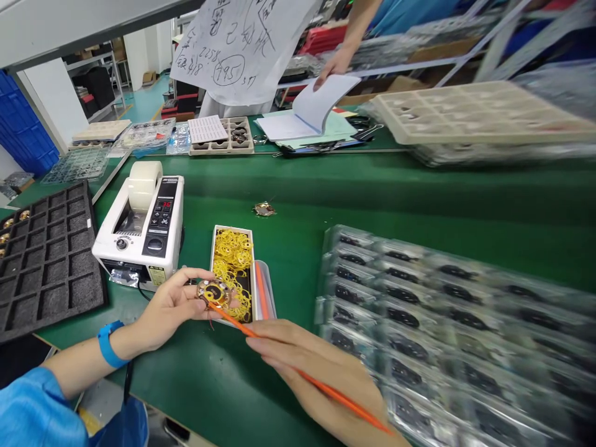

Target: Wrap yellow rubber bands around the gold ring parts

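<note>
My left hand pinches a small round part with a yellow ring on it, just in front of the white box of yellow rings. My right hand is closed around a thin orange stick. The stick's tip touches the round part. A blue band sits on my left wrist.
A white tape dispenser stands left of the box. A black foam tray lies at far left. Clear blister trays of dark parts fill the right. A lone small part lies on the green mat. Another person's hand holds papers at the back.
</note>
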A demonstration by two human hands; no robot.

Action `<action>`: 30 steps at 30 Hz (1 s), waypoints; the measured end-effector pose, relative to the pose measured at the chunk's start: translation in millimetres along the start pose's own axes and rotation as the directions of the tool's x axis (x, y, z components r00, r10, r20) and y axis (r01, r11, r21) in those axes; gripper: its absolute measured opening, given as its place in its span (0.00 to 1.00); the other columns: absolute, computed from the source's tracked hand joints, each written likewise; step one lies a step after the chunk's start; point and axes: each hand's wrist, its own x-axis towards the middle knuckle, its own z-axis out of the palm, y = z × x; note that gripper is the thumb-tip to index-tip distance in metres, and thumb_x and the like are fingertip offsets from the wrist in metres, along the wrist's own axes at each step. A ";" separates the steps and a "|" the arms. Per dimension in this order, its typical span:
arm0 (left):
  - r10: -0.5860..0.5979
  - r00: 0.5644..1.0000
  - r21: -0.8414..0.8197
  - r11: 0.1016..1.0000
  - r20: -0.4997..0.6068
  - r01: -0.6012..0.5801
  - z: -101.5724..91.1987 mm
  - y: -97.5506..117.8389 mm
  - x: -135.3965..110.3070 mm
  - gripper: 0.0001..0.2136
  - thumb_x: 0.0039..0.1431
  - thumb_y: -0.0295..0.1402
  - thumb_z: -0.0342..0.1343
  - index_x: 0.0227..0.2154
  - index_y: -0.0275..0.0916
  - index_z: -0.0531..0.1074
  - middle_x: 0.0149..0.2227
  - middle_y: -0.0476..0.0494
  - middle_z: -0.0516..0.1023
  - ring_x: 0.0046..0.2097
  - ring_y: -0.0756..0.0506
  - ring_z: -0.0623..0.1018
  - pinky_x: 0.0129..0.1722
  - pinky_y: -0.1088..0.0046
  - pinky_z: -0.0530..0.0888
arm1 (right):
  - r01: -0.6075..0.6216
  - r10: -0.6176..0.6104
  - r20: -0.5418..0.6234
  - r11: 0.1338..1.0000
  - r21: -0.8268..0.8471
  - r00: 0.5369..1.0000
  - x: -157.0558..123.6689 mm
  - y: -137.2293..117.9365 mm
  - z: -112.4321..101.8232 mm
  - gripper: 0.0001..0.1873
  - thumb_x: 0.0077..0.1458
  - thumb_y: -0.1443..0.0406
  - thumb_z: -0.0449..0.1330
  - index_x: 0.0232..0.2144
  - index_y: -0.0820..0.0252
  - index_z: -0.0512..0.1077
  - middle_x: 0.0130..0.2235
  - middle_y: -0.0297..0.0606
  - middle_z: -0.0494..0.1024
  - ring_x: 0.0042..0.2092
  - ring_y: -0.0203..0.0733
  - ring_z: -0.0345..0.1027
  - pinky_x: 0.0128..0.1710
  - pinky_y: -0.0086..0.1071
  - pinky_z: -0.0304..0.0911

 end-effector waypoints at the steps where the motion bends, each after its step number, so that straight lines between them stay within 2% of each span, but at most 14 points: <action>1: -0.004 1.000 0.000 1.000 -0.013 0.004 0.2 0.3 0.0 0.16 0.56 0.33 0.62 0.46 0.41 0.67 0.44 0.40 0.81 0.48 0.42 0.81 0.47 0.67 0.76 | 0.055 -0.053 0.048 0.998 -0.042 0.997 -1.1 1.1 -1.8 0.19 0.59 0.76 0.55 0.46 0.52 0.76 0.40 0.40 0.82 0.40 0.43 0.78 0.38 0.33 0.76; 4: -0.013 0.999 -0.005 1.000 -0.051 0.013 0.9 -0.4 0.5 0.17 0.55 0.34 0.63 0.47 0.40 0.67 0.43 0.41 0.82 0.47 0.42 0.81 0.47 0.68 0.76 | 0.188 -0.168 0.131 0.969 -0.159 0.977 -4.8 3.6 -4.1 0.22 0.58 0.77 0.55 0.50 0.55 0.74 0.42 0.41 0.82 0.43 0.43 0.78 0.42 0.34 0.76; 6: -0.014 0.998 -0.012 1.000 -0.057 0.014 1.4 -2.2 0.9 0.18 0.55 0.34 0.63 0.47 0.41 0.67 0.43 0.41 0.82 0.48 0.42 0.81 0.49 0.66 0.75 | 0.213 -0.188 0.123 0.948 -0.235 0.974 -8.0 3.0 -3.3 0.22 0.57 0.77 0.57 0.51 0.55 0.73 0.42 0.41 0.82 0.42 0.43 0.78 0.42 0.34 0.76; 8: -0.010 0.999 -0.019 1.000 -0.041 0.009 1.8 -5.1 1.0 0.18 0.56 0.34 0.63 0.48 0.41 0.67 0.43 0.41 0.82 0.48 0.43 0.81 0.51 0.64 0.74 | 0.160 -0.153 0.047 0.940 -0.301 0.987 -11.8 0.3 -0.5 0.23 0.57 0.76 0.58 0.52 0.53 0.72 0.39 0.38 0.83 0.38 0.43 0.79 0.39 0.34 0.77; 10: -0.001 1.000 -0.013 1.000 -0.014 0.001 2.1 -8.9 0.5 0.18 0.56 0.34 0.62 0.48 0.41 0.67 0.44 0.41 0.81 0.47 0.43 0.81 0.53 0.63 0.74 | 0.033 -0.068 -0.088 0.936 -0.351 0.994 -15.5 -3.4 4.5 0.23 0.56 0.74 0.59 0.51 0.49 0.72 0.37 0.35 0.83 0.35 0.44 0.79 0.37 0.35 0.77; 13: 0.007 1.000 0.010 1.000 0.025 -0.007 2.8 -14.9 -0.8 0.18 0.57 0.35 0.61 0.50 0.42 0.67 0.45 0.41 0.81 0.47 0.44 0.81 0.53 0.63 0.74 | -0.122 0.026 -0.267 0.928 -0.351 0.963 -17.8 -7.0 14.0 0.19 0.57 0.72 0.60 0.47 0.46 0.75 0.35 0.32 0.83 0.31 0.45 0.79 0.33 0.36 0.77; 16: 0.004 0.999 0.006 1.000 0.043 -0.004 4.0 -19.0 -1.5 0.18 0.57 0.35 0.62 0.50 0.42 0.68 0.46 0.41 0.81 0.47 0.45 0.80 0.51 0.65 0.74 | -0.143 0.024 -0.335 0.931 -0.337 0.942 -13.9 -6.8 20.4 0.17 0.58 0.72 0.60 0.45 0.47 0.76 0.33 0.33 0.83 0.29 0.45 0.78 0.28 0.36 0.77; 18: -0.018 0.999 -0.011 1.000 0.029 0.018 4.6 -20.1 -1.1 0.19 0.56 0.35 0.62 0.50 0.42 0.68 0.44 0.42 0.81 0.47 0.46 0.80 0.51 0.65 0.74 | -0.090 -0.024 -0.287 0.922 -0.376 0.958 -9.5 -5.1 21.2 0.19 0.58 0.74 0.60 0.48 0.48 0.74 0.34 0.35 0.83 0.30 0.45 0.79 0.30 0.36 0.78; 20: -0.042 0.999 -0.031 0.999 -0.001 0.042 4.8 -20.1 -0.2 0.19 0.55 0.36 0.64 0.49 0.41 0.69 0.42 0.43 0.82 0.45 0.46 0.81 0.51 0.65 0.74 | 0.041 -0.123 -0.165 0.901 -0.433 0.979 -5.9 -2.4 20.1 0.22 0.57 0.76 0.59 0.53 0.54 0.72 0.36 0.38 0.83 0.34 0.45 0.80 0.34 0.34 0.79; 22: -0.063 0.997 -0.054 0.997 -0.040 0.060 4.6 -19.5 0.7 0.20 0.54 0.35 0.65 0.48 0.41 0.69 0.41 0.43 0.82 0.43 0.46 0.81 0.49 0.65 0.75 | 0.209 -0.255 -0.036 0.856 -0.473 0.966 -4.9 1.5 18.9 0.24 0.57 0.77 0.58 0.55 0.61 0.70 0.38 0.43 0.83 0.38 0.46 0.80 0.39 0.33 0.79; 24: -0.081 0.994 -0.073 0.994 -0.080 0.075 4.1 -18.6 1.4 0.19 0.53 0.34 0.65 0.47 0.40 0.71 0.40 0.44 0.82 0.42 0.46 0.81 0.45 0.67 0.76 | 0.337 -0.351 0.070 0.798 -0.500 0.934 -6.8 6.3 18.7 0.23 0.57 0.77 0.58 0.56 0.66 0.69 0.41 0.48 0.82 0.44 0.49 0.78 0.43 0.35 0.78; 27: -0.103 0.987 -0.079 0.992 -0.125 0.093 3.3 -16.8 2.3 0.17 0.52 0.31 0.63 0.46 0.40 0.72 0.39 0.44 0.82 0.40 0.46 0.81 0.41 0.69 0.77 | 0.394 -0.360 0.169 0.759 -0.519 0.917 -11.9 12.4 19.9 0.23 0.58 0.77 0.56 0.56 0.68 0.69 0.47 0.51 0.80 0.51 0.52 0.74 0.46 0.39 0.76; 30: -0.131 0.980 -0.085 0.989 -0.152 0.119 3.0 -14.6 4.0 0.16 0.51 0.30 0.63 0.44 0.38 0.74 0.37 0.44 0.82 0.40 0.45 0.81 0.44 0.66 0.76 | 0.350 -0.325 0.137 0.806 -0.477 0.936 -15.5 13.7 20.2 0.24 0.58 0.76 0.56 0.57 0.64 0.68 0.45 0.48 0.81 0.48 0.50 0.76 0.43 0.39 0.77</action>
